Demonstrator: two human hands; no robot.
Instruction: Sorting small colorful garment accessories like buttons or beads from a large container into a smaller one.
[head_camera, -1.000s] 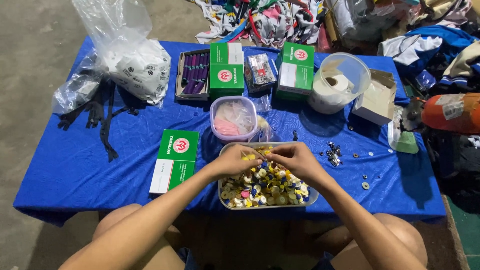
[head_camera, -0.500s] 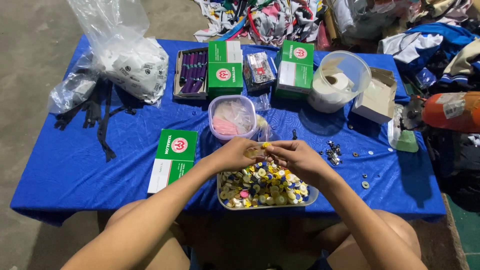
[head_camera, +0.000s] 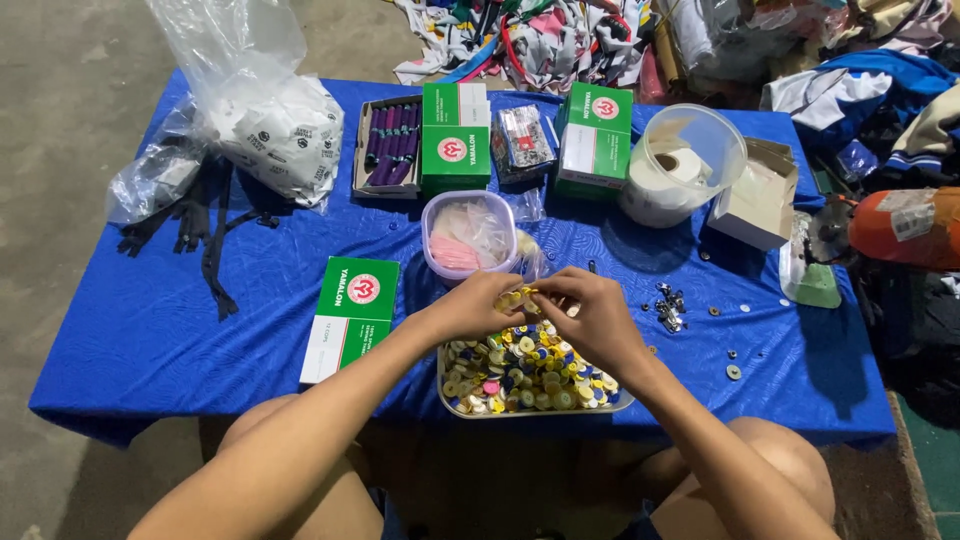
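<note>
My left hand (head_camera: 478, 305) and right hand (head_camera: 592, 312) meet above the far end of the shallow metal tray of mixed coloured buttons (head_camera: 530, 372). Both grips pinch small yellow buttons (head_camera: 516, 297) together. A pink-rimmed clear plastic tub (head_camera: 468, 235) sits just beyond the tray on the blue-covered desk (head_camera: 250, 340).

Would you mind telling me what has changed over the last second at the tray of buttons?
Very little. The left hand and right hand stay together over the far edge of the tray of buttons, pinching small yellow pieces; the fingers only shift slightly. Nothing was visibly picked up or let go. The green boxes, pink tub and bags lie as before.
</note>
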